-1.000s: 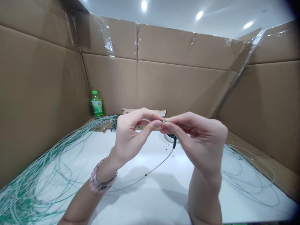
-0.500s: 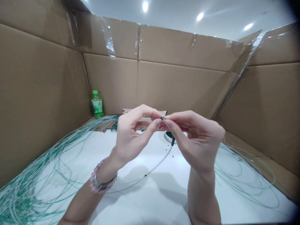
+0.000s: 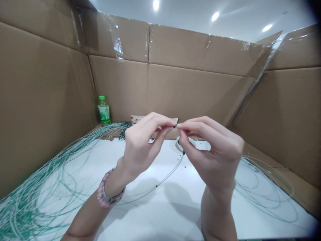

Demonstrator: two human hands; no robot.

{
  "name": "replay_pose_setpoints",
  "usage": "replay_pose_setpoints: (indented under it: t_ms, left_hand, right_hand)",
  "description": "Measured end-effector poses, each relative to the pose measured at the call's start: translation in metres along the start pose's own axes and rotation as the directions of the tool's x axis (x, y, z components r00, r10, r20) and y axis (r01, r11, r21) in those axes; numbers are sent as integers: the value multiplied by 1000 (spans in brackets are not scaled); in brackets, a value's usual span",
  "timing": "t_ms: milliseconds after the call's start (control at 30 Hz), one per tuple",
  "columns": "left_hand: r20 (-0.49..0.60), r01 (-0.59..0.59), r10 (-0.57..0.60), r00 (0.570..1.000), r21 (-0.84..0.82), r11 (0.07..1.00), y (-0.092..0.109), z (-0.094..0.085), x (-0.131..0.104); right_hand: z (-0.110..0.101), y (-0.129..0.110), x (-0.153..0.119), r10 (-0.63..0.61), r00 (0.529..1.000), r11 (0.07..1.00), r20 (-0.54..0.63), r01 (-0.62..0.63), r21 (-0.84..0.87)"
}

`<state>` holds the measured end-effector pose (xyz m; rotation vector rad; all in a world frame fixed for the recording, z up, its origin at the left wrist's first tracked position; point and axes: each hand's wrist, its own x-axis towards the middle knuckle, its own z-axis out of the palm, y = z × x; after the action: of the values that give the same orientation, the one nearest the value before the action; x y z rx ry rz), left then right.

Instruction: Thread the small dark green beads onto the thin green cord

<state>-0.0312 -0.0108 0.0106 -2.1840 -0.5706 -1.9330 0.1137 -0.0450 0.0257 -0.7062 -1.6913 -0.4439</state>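
Observation:
In front of the back cardboard wall, my left hand and my right hand meet, thumb and forefinger pinched on each side. A tiny dark piece sits between the fingertips of both hands, mostly covered by them; its exact kind is too small to tell. Below and behind my right fingers is a white bowl, partly hidden by that hand. A pair of thin pale wires, with a small black bead on it, curves from a dark end near the bowl toward my left wrist.
A large tangle of green and white wires covers the left of the white table. Looser wires lie at the right. A green bottle stands in the back left corner. Cardboard walls enclose the table.
My right hand has shifted slightly right, its fingers lifting and straightening. More of the white bowl shows, and less of the dark beaded length at the wires' end. My left hand stays pinched.

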Motion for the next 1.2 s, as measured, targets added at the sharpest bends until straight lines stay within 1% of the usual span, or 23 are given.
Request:
replay_pose_setpoints:
  t_ms: [200,400,500,600,700,767,800,900,967,1033,1133,1167,1200]
  left_hand:
    - [24,14,-14,1000,1,1000,0,0,0]
    - [56,-78,74,996,77,994,-2,1,2]
    - [73,-98,92,993,96,991,-4,0,2]
    - [95,-49,46,994,34,998,-6,-2,1]
    - [120,74,-61,991,-106,992,-6,-2,0]
    - [97,140,-125,987,-167,976,-6,0,-1]
    - [70,155,-145,987,-172,973,-6,2,-2]
    - [0,150,-151,989,-119,981,-7,6,-2]
    - [-15,132,-133,991,-81,988,-10,8,-2]
    - [-20,126,-127,992,-48,991,-15,10,-2]
    - [8,116,-116,993,-14,993,-21,15,-2]
    - [34,113,-112,993,-24,993,-23,17,-2]
    - [58,115,-112,992,-48,992,-24,19,-3]
  right_hand:
    - [-2,2,-1,61,995,998,83,-62,8]
    - [-2,2,-2,52,992,998,112,-50,-24]
    - [-2,5,-3,54,994,999,91,-54,-4]
    - [-2,9,-4,88,995,994,39,-90,65]
    - [0,10,-4,146,989,971,22,-147,190]
    - [2,9,-3,180,983,956,29,-182,231]
    - [4,8,-3,195,980,953,34,-197,232]
    - [9,6,0,226,973,952,53,-232,201]
    - [9,8,1,242,965,952,98,-256,170]
    - [7,12,3,269,943,950,196,-293,110]
    - [0,21,5,324,863,929,388,-367,42]
    - [-1,24,5,337,839,919,427,-392,47]
    - [-2,27,6,344,827,907,445,-415,68]
